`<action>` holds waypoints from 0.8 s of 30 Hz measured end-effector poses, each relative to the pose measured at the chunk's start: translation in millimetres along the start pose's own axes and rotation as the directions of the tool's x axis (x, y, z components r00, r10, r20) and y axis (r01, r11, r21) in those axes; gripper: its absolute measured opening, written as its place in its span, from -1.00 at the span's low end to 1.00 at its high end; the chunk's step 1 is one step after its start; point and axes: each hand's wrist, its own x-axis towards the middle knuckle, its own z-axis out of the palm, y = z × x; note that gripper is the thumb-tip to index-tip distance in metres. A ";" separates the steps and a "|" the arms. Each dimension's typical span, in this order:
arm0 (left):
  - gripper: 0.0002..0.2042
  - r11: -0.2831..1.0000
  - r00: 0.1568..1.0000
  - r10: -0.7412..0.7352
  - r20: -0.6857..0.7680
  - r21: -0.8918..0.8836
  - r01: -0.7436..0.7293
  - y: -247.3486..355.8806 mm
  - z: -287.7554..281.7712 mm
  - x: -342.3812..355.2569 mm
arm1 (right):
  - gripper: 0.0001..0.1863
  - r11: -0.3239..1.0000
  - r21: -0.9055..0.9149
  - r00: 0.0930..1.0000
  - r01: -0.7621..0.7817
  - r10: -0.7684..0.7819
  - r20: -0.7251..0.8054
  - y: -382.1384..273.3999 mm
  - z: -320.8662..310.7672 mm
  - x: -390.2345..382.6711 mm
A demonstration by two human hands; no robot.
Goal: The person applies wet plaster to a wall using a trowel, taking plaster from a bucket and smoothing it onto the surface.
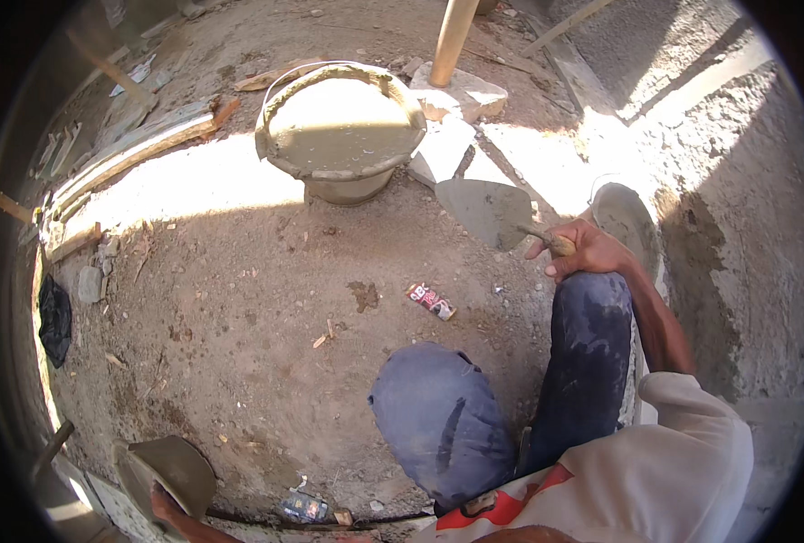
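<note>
My right hand, resting by my raised knee, is closed on the wooden handle of a trowel, whose grey blade points left toward a large mortar-coated bucket full of grey wet mix. At the lower left, my left hand grips a grey, mortar-coated container by its edge, with its fingertips partly hidden. Another grey container sits behind my right hand, against the rough wall.
A wooden post stands on a broken block behind the bucket. Boards and a black bag lie at left. A small printed packet and a clear plastic piece lie on the dirt ground. A rough concrete wall borders the right.
</note>
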 end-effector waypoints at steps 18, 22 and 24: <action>-0.73 0.147 0.360 0.915 0.182 0.681 -0.717 181.4 185.6 -275.7 | -0.67 0.981 0.184 0.998 0.055 -0.046 -0.052 47.6 -15.8 -0.2; -0.73 -0.111 0.106 0.929 0.354 0.541 -0.833 218.3 249.7 -350.6 | -0.72 0.959 0.265 0.994 0.105 -0.102 -0.027 109.0 -15.8 -3.3; -0.72 -0.262 -0.055 0.889 0.455 0.405 -0.876 232.2 294.0 -385.3 | -0.71 0.958 0.234 0.986 0.166 -0.169 -0.010 129.9 -12.3 -14.0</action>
